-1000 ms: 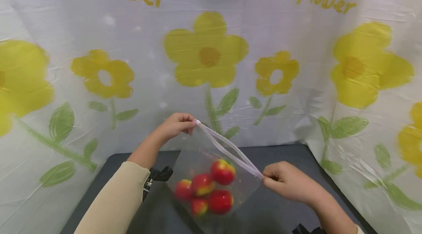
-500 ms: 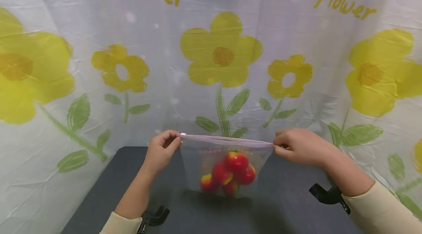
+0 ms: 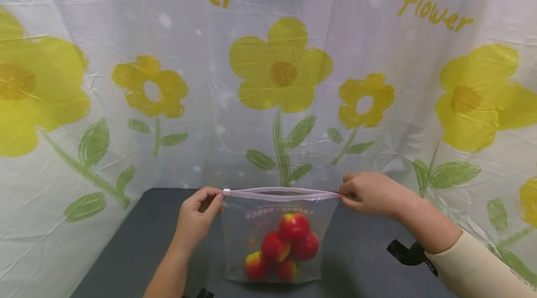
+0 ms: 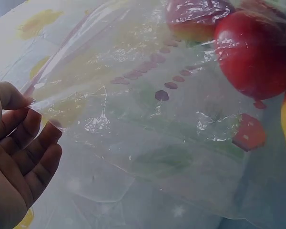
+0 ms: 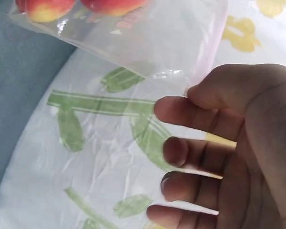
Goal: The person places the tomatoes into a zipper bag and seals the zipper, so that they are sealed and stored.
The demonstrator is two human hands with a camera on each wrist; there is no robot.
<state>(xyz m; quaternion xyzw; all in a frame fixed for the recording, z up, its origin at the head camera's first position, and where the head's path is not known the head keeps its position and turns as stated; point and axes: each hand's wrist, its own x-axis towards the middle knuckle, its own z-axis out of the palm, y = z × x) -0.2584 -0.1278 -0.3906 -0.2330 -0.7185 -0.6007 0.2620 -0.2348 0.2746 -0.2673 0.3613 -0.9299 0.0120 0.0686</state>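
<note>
A clear slider zip bag (image 3: 237, 237) hangs upright, its bottom edge right at the dark table. Inside are several red-and-yellow apples (image 3: 293, 227), bunched toward the lower right. My left hand (image 3: 196, 218) pinches the upper left corner of the bag, beside the white slider (image 3: 227, 192). At the opposite corner, my right hand (image 3: 373, 193) pinches the end of the pale pink zip strip (image 3: 289, 194). Between the hands this strip is stretched level, and the mouth gapes slightly. In the right wrist view the thumb and index finger meet at the corner, the other fingers spread apart.
Under the bag lies a dark grey table (image 3: 138, 242). A pale curtain (image 3: 201, 79) painted with yellow flowers and green leaves rises behind it and along both sides. A black strap mount (image 3: 409, 252) sits on the right wrist near the beige sleeve (image 3: 474, 265).
The bag was tilted with its left corner raised; it has been levelled and lowered toward the table. Both hands keep their pinch on the corners. The mouth gapes more than half a second ago.
</note>
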